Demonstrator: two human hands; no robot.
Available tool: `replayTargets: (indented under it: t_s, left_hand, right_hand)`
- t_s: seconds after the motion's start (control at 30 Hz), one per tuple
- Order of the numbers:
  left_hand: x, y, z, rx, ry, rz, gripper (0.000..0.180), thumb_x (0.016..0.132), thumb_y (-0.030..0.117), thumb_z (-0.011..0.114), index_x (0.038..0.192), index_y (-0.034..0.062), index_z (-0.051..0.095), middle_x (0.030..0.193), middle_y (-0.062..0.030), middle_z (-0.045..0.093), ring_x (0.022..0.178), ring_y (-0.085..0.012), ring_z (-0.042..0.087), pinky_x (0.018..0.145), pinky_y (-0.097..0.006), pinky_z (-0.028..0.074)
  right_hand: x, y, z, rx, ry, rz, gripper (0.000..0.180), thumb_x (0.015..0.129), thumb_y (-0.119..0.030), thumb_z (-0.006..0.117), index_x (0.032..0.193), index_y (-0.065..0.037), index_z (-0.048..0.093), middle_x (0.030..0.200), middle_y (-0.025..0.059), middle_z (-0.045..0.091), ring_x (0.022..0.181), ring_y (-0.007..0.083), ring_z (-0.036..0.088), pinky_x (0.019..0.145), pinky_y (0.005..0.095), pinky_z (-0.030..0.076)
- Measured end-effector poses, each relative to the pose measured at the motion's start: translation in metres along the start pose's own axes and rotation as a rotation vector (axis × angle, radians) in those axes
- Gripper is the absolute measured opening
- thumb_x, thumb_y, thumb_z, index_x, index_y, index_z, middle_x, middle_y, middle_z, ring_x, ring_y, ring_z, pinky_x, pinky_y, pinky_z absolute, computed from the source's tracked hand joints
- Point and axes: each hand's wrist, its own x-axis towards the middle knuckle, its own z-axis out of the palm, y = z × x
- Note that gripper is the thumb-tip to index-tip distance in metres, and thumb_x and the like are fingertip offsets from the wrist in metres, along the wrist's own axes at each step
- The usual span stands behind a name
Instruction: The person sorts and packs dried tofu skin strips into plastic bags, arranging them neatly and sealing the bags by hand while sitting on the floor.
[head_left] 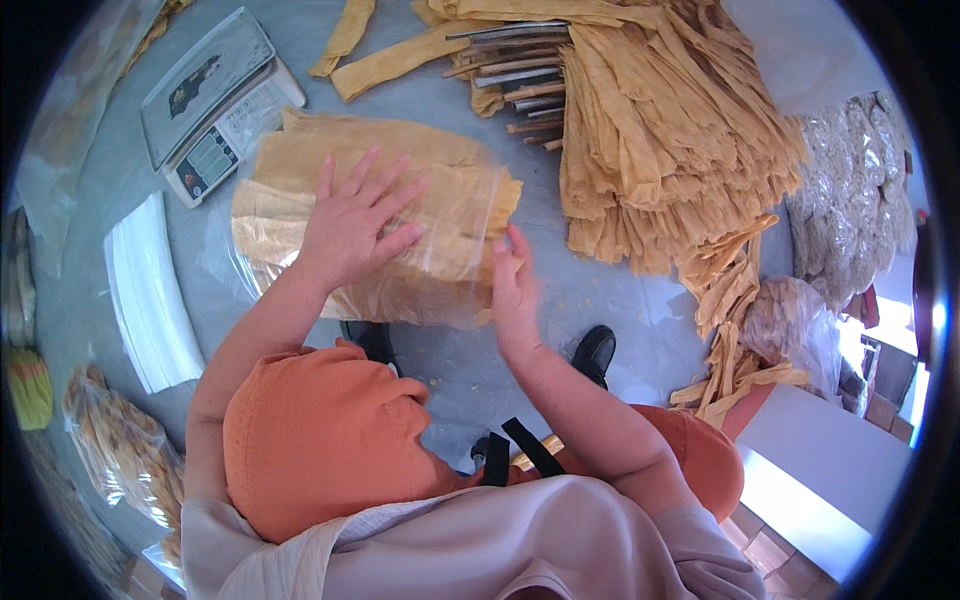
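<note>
A clear plastic bag (440, 285) lies flat in front of me, filled with yellow, wrinkled sheets that look like dried tofu skin (510, 198). Some of the sheets stick out past the bag's right end. My left hand (360, 222) rests on top of the bag, palm down with fingers spread. At the bag's right end, my right hand (515, 290) has its thumb and forefinger closed at the lower corner. Its other fingers are partly hidden, and the hand is slightly blurred.
A digital scale (215, 110) stands at the far left, above a white stack of flat bags (152, 290). A large heap of yellow sheets (670, 140) with sticks (520, 75) lies at the far right. Black shoes (595, 352) show below the bag; a white board (820, 460) is lower right.
</note>
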Motion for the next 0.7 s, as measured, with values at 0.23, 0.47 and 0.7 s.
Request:
replayTargets:
  t_s: [0.23,0.47,0.7]
  left_hand:
    - [-0.027,0.007,0.024,-0.03,-0.079,-0.024,0.065,0.086,0.058,0.049,0.144,0.0307,0.038,0.154,0.0011,0.029,0.142,-0.0287,0.023,0.111,-0.061,0.011]
    - [-0.002,-0.02,0.031,-0.056,-0.104,-0.063,0.062,0.088,0.058,0.044,0.144,0.0324,0.037,0.155,0.0027,0.026,0.142,-0.0269,0.023,0.112,-0.058,0.013]
    - [0.01,0.01,0.022,0.0,-0.162,-0.032,0.073,0.087,0.067,0.04,0.146,0.0254,0.035,0.154,-0.0033,0.027,0.143,-0.0274,0.021,0.114,-0.057,0.01]
  right_hand:
    - [-0.015,0.032,0.001,0.0,-0.031,-0.116,0.054,0.093,-0.026,0.054,0.135,0.005,0.041,0.137,0.0212,0.044,0.13,0.0299,0.039,0.11,0.0358,0.027]
    - [0.011,-0.024,0.005,-0.195,-0.034,-0.253,0.05,0.091,-0.018,0.059,0.135,0.001,0.043,0.128,0.0177,0.054,0.118,0.0247,0.052,0.098,0.035,0.041]
    - [0.002,0.005,-0.01,-0.141,-0.088,-0.195,0.042,0.093,-0.015,0.056,0.132,-0.006,0.046,0.11,0.0183,0.063,0.1,0.03,0.063,0.084,0.0333,0.048]
